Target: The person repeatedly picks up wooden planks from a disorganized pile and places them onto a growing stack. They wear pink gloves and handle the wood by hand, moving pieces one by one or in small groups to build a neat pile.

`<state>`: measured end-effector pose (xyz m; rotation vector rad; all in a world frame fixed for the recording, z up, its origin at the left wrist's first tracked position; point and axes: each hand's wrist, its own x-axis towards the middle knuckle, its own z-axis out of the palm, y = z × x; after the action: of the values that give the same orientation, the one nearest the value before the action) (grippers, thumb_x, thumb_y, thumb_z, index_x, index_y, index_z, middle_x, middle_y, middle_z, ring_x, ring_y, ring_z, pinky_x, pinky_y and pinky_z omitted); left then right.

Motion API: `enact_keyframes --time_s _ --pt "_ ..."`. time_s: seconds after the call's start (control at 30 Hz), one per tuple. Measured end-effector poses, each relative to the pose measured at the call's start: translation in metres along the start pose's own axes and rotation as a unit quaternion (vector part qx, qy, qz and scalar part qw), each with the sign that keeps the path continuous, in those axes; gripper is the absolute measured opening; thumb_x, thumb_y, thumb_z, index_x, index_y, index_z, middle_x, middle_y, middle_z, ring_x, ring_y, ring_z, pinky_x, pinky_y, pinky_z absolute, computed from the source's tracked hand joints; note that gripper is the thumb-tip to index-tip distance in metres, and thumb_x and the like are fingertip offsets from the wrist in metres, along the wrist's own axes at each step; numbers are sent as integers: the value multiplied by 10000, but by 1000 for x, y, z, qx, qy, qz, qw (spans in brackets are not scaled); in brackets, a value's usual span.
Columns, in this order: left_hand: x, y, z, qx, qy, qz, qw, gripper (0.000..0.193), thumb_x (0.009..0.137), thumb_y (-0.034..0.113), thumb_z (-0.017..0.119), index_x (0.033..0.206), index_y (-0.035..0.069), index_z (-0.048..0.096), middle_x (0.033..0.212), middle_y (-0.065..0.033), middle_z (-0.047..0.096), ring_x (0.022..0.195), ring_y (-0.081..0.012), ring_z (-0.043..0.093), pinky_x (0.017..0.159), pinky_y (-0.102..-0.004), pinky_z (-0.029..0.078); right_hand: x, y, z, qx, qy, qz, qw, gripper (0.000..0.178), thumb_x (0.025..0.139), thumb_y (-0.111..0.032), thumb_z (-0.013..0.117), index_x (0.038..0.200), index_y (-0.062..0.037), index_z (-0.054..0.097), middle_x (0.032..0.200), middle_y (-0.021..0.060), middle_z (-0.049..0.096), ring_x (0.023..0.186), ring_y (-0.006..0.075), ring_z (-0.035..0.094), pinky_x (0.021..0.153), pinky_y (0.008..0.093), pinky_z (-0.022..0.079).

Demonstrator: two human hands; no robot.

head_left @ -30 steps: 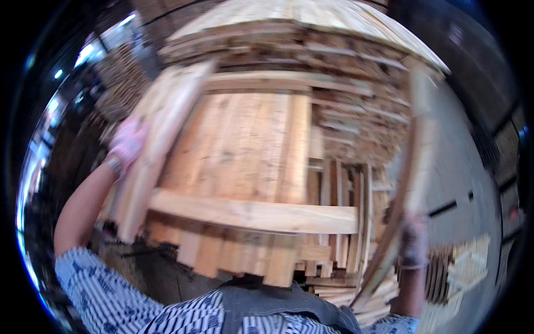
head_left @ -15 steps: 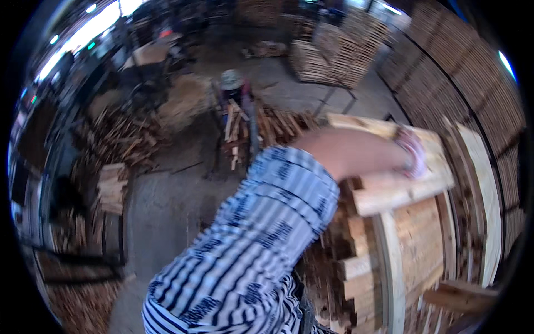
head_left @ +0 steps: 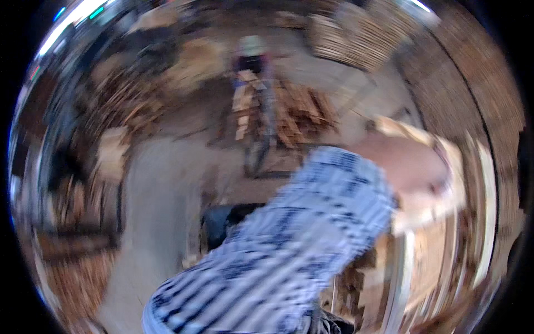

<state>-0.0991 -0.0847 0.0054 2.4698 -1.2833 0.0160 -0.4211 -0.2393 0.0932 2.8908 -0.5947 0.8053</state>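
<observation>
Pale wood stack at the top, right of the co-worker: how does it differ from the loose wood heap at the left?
The pale wood stack is in fairly even layers; the loose wood heap is jumbled. The stack looks light tan, the heap darker and browner. Both are wood, blurred here.

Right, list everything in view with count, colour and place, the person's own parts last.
Strip light: at least one, white, upper left
Tan mound: one, tan, upper left
Scrap heap: one, brown, left
Floor: one, grey, left and centre
Co-worker: one, pale green cap, upper centre
Wood pieces: several, light brown, before the co-worker
Slat stack: at least one, light brown, top right
Board: at least one, pale yellow, right
Wooden panel: one, light brown, below the board
Striped sleeve: one, blue-white, centre
Left forearm: one, bare, right
Left hand: one, blurred, mostly hidden, colour unclear, at the board
</observation>
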Motion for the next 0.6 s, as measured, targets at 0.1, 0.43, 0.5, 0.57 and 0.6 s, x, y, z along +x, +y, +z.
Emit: enact_keyframes --time_s 0.1,0.43,0.5,0.57,0.6 --pt "-24 -11 -17 48 -29 17 998 568 881 469 509 1171 0 646 1218 -214 604 1119 -358 554 976 -553 414 -11 -61 35 -35 -164 133 977 641 1006 -420 523 1402 66 389 1161 305 608 1041 381 652 873 454 557" --pt "-53 -47 -27 170 -41 -33 984 697 998 530 315 1453 19 445 1506 -226 430 1409 -360 383 1159 -542 250 -32 -70 33 164 -302 332 878 543 971 -459 564 1234 16 574 1026 188 692 935 276 675 825 399 538" --pt "-49 -44 -20 173 -34 -34 984 696 1006 534 312 1458 19 436 1515 -224 419 1413 -363 374 1160 -548 242 -39 -80 14 304 -268 369 836 480 971 -477 563 1091 -20 649 978 119 680 864 195 659 772 355 540" --pt "-51 -52 -24 180 -39 -43 982 697 1012 539 309 1460 19 431 1521 -224 410 1418 -365 366 1162 -553 235 -33 -103 6 392 -244 393 795 490 977 -489 557 1073 -17 645 961 104 670 821 147 641 735 335 548" --pt "-51 -55 -30 182 -38 -39 982 699 1014 542 307 1460 19 430 1524 -224 406 1421 -365 362 1163 -554 231 -29 -107 26 439 -224 387 780 493 981 -492 552 1072 -16 643 949 100 667 797 139 633 723 335 553"
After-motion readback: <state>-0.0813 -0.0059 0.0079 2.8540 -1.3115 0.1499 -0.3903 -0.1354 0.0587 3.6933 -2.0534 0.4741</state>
